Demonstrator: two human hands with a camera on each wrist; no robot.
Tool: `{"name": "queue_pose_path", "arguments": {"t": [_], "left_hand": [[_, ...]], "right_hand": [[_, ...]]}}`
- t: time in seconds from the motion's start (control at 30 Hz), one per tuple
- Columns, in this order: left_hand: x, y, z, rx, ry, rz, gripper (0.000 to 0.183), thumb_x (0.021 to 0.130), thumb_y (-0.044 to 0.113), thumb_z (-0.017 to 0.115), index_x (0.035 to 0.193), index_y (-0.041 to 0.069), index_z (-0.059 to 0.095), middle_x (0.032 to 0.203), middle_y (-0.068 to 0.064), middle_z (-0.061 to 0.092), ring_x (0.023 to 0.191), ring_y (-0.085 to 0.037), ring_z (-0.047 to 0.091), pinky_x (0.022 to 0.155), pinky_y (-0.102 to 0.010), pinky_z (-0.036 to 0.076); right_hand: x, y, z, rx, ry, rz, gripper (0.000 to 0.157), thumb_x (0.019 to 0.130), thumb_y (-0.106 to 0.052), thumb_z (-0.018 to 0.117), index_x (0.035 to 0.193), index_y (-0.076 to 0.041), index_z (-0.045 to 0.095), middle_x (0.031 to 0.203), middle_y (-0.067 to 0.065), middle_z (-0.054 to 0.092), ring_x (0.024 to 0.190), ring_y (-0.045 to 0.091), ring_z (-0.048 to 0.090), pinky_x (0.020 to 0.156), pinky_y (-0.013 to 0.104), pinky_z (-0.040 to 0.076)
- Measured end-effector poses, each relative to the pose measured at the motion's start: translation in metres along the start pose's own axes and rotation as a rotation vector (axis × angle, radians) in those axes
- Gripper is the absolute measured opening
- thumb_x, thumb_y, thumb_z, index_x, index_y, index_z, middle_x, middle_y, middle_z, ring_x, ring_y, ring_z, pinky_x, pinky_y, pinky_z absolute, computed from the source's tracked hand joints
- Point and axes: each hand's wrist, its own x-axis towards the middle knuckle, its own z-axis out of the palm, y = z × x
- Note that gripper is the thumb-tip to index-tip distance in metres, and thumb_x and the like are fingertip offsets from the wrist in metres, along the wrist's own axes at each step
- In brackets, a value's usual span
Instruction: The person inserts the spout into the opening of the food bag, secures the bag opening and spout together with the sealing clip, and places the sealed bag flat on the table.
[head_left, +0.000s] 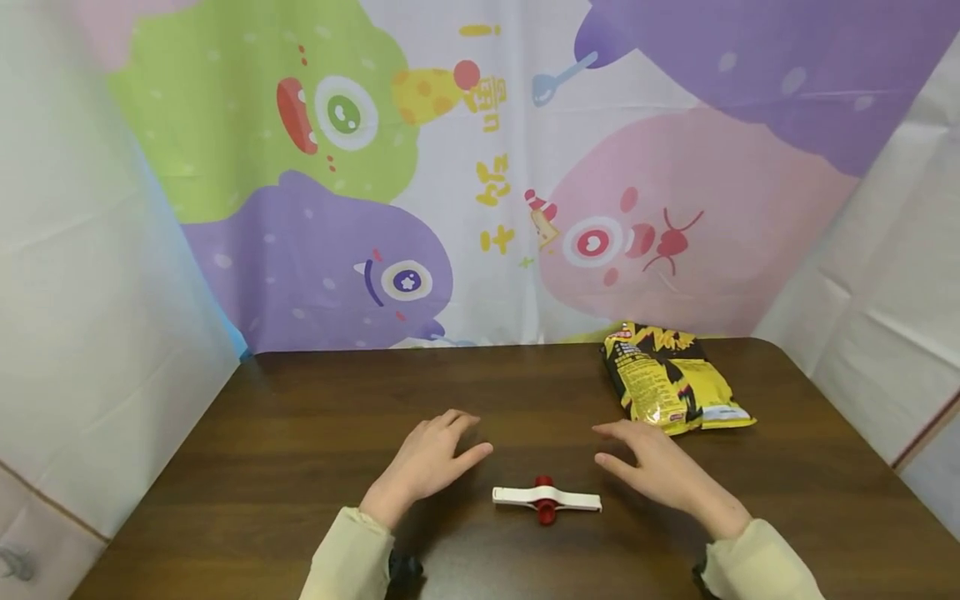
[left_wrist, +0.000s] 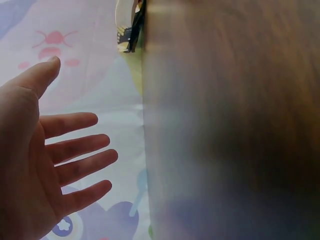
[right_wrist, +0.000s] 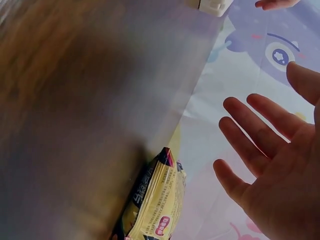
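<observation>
Left hand [head_left: 427, 455] and right hand [head_left: 662, 468] both wide, holding nothing. Between both, slightly to the near side and well apart from the far edge of the tabletop [head_left: 315, 417], a red-and-white device [head_left: 546, 495]. Probably best to pinch its white ends gently, keeping it level. Near the far right corner, a snack bag [head_left: 671, 383], seemingly closed; contents hidden.

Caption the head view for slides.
Left hand and right hand, empty, flank a red-white tool, yellow-black bag beyond.
</observation>
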Motion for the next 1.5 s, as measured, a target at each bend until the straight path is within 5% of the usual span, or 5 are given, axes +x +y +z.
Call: {"name": "queue_pose_path", "arguments": {"t": [0.37,0.7,0.9,1.17,1.5], "left_hand": [[-0.002,0.007,0.004,-0.023,0.008,0.053,0.059,0.081,0.061,0.030,0.111,0.017,0.055,0.108,0.004,0.053,0.098,-0.015,0.051,0.085,-0.042,0.035],[-0.004,0.014,0.006,-0.032,0.022,0.085,0.057,0.082,0.060,0.029,0.107,0.018,0.058,0.104,0.006,0.057,0.096,-0.012,0.053,0.085,-0.041,0.036],[-0.004,0.019,0.008,-0.045,0.019,0.098,0.043,0.083,0.051,0.041,0.104,0.018,0.059,0.099,0.006,0.058,0.090,-0.010,0.055,0.084,-0.043,0.035],[-0.004,0.024,0.011,-0.055,0.038,0.141,0.047,0.083,0.054,0.037,0.101,0.017,0.060,0.095,0.006,0.060,0.086,-0.008,0.055,0.080,-0.038,0.038],[-0.007,0.028,0.014,-0.093,-0.035,0.172,0.046,0.083,0.054,0.038,0.101,0.018,0.060,0.094,0.007,0.059,0.082,-0.008,0.057,0.076,-0.035,0.041]], "right_hand": [[0.000,-0.001,0.008,0.028,-0.021,-0.007,0.037,0.082,-0.039,0.051,0.109,-0.014,0.056,0.106,-0.005,0.054,0.100,0.015,0.049,0.084,0.038,0.038],[-0.001,-0.007,0.011,0.057,-0.127,-0.009,0.034,0.081,-0.037,0.053,0.104,-0.012,0.056,0.100,-0.004,0.054,0.095,0.016,0.050,0.080,0.039,0.039],[-0.001,-0.011,0.011,0.078,-0.165,0.034,0.031,0.081,-0.034,0.055,0.102,-0.012,0.056,0.098,-0.005,0.055,0.094,0.016,0.052,0.079,0.038,0.040],[-0.001,-0.013,0.011,0.114,-0.246,0.121,0.031,0.079,-0.033,0.058,0.100,-0.010,0.057,0.095,0.000,0.057,0.087,0.016,0.054,0.074,0.037,0.042],[-0.002,-0.020,0.012,0.156,-0.270,0.134,0.032,0.077,-0.031,0.060,0.100,-0.009,0.056,0.089,-0.001,0.057,0.080,0.014,0.053,0.067,0.035,0.042]]}}
